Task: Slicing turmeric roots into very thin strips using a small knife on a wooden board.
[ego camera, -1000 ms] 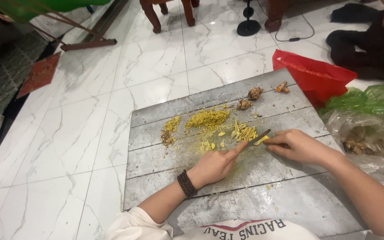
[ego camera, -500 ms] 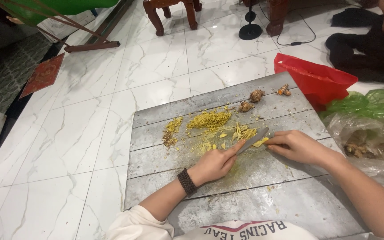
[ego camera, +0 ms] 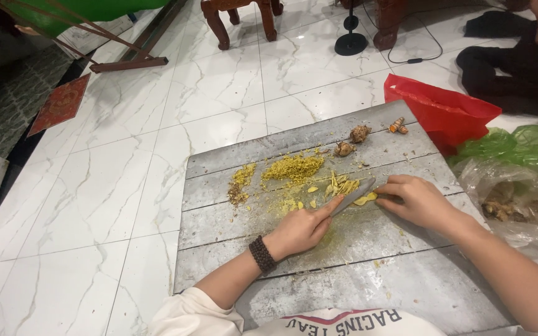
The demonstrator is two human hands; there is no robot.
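Head cam: right hand [ego camera: 420,200] fingers clamp knife [ego camera: 351,197] (handle hidden); left hand [ego camera: 301,229] fingertip touches blade.

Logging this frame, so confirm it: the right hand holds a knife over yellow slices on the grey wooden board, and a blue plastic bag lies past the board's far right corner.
One detail is off. In the head view the plastic bag past the far right corner of the grey wooden board is red, not blue. The right hand does hold the knife over the yellow slices.
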